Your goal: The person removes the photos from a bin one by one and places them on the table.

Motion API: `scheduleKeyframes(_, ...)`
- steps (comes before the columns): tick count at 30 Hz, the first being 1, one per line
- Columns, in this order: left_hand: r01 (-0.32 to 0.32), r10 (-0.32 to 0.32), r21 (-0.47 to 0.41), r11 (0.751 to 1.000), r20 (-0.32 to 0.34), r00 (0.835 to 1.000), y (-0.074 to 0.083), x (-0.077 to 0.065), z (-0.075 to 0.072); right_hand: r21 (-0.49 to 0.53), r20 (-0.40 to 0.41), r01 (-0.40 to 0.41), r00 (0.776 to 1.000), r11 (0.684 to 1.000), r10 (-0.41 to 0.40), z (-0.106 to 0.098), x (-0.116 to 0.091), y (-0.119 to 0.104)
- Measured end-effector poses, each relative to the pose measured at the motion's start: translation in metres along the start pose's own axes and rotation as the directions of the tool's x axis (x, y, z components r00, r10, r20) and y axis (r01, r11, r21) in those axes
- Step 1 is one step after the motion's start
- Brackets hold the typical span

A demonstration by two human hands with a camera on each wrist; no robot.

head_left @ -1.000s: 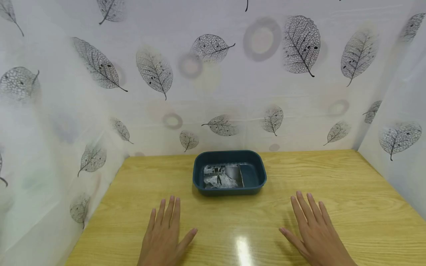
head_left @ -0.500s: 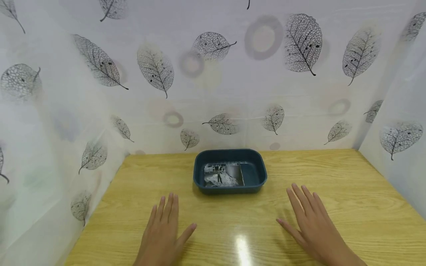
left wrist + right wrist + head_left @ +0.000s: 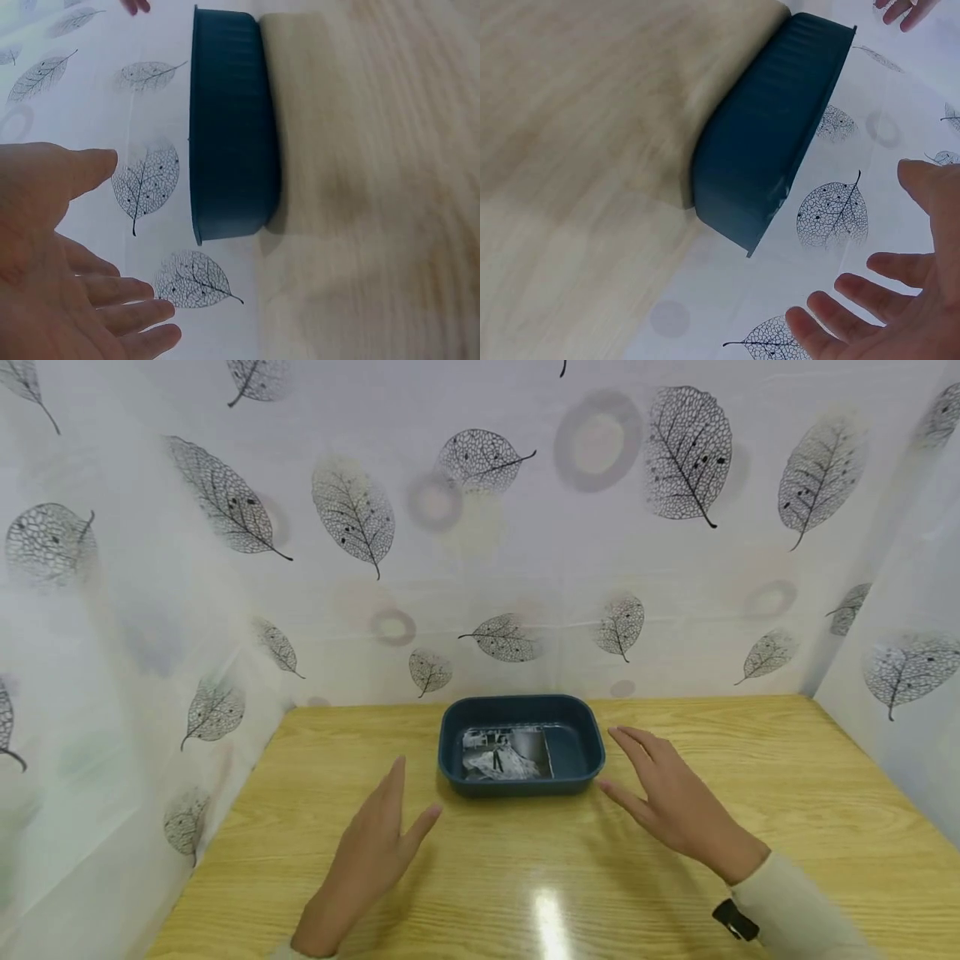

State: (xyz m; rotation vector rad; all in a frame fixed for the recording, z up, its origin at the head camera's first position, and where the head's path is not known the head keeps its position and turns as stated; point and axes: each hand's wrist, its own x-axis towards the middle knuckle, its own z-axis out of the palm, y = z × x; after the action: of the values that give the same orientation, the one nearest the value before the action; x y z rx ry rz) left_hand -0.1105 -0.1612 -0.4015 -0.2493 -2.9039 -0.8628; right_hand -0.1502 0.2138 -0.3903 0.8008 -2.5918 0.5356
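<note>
A dark teal rectangular basin (image 3: 570,787) stands on the wooden table near the back wall. On its floor, toward the left, lies a flat black-and-white picture (image 3: 506,754). My left hand (image 3: 367,843) hovers over the table to the front left of the basin, thumb spread from the fingers, holding nothing. My right hand (image 3: 667,797) is close to the basin's right end, its fingertips beside the rim; in the right wrist view a gap shows between the fingers (image 3: 877,296) and the basin (image 3: 772,127). The left wrist view shows the left palm (image 3: 45,292) apart from the basin (image 3: 232,127).
Yellow wood-grain table (image 3: 480,877) spreads around the basin. White sheeting (image 3: 480,560) printed with grey leaves encloses the back and both sides. A black strap piece (image 3: 735,920) sits at the right sleeve (image 3: 795,902).
Both hands have risen and moved forward toward the basin, turning from palms down to palms partly inward. The right hand has gone further, up to the basin's right end.
</note>
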Motion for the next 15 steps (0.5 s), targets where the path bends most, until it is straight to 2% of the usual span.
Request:
scheduleKeyframes(7,0.046,-0.043,-0.111,0.993,0.033,0.999,0.003,0.029,-0.001,0.133,0.153,-0.12,0.983,0.984,0.099,0.004,0.042,0.007)
scheduleKeyframes(10,0.061,-0.057,-0.145,0.987,0.034,0.998,0.001,0.04,0.002,0.168,0.2,-0.145,0.974,0.975,0.11,0.011,0.06,0.01)
scheduleKeyframes(15,0.109,-0.093,-0.227,0.968,0.078,0.993,-0.004,0.053,0.009,0.2,0.257,-0.154,0.961,0.968,0.099,0.026,0.085,0.014)
